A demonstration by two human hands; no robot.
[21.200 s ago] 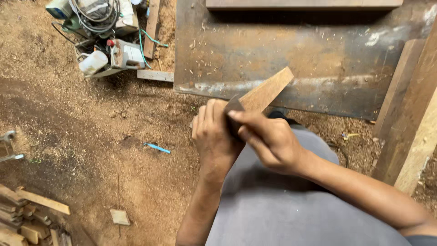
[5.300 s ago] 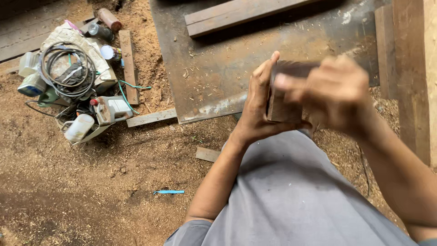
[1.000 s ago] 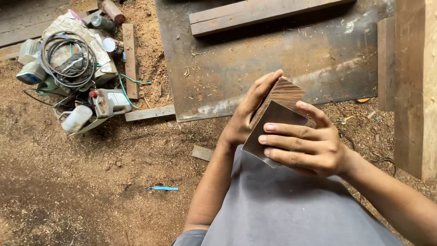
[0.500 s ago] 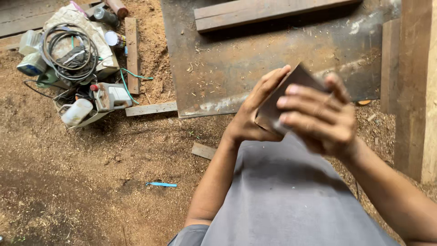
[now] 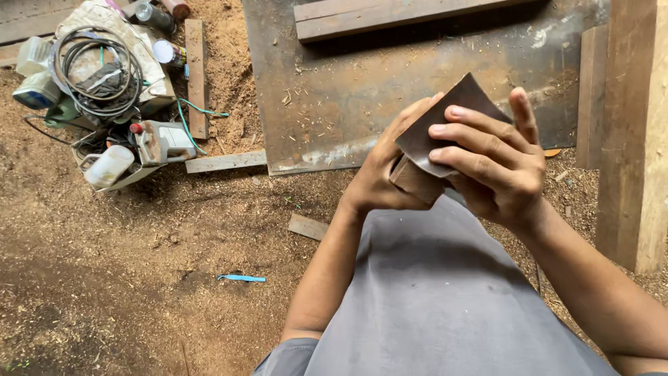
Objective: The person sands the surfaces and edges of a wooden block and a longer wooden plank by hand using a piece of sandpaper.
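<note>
From my remote seat I look straight down at a sawdust-covered floor (image 5: 139, 278). At the far left sits a heap of gear — a coil of black cable (image 5: 94, 69) lying on a pale sack, a white plastic bottle (image 5: 108, 166) on its side, and a small grey power tool (image 5: 163, 141) with a green cord trailing off it. Just right of the heap a short wooden slat (image 5: 195, 76) lies lengthwise, and another slat (image 5: 226, 161) lies crosswise below it. Lower down, alone on the sawdust, I see a thin blue stick (image 5: 241, 278), and further right a small wood offcut (image 5: 307, 226).

A large rusty metal sheet (image 5: 348, 104) fills the upper middle, with a long plank (image 5: 390, 15) resting on its top edge.

In front of that sheet, above the person's grey-clothed lap, the left hand (image 5: 379, 181) curls closed around a small wooden block (image 5: 416, 182) — fingers behind it, thumb side toward me. The block is held in the air, between both hands. The right hand (image 5: 497, 163) presses a sheet of dark brown sandpaper (image 5: 452, 115) over the block, its fingers stretched flat across the paper and gripping it against the wood; the paper's upper corner sticks up free.

At the far right stand thick timber beams (image 5: 637, 125), upright in the view.
</note>
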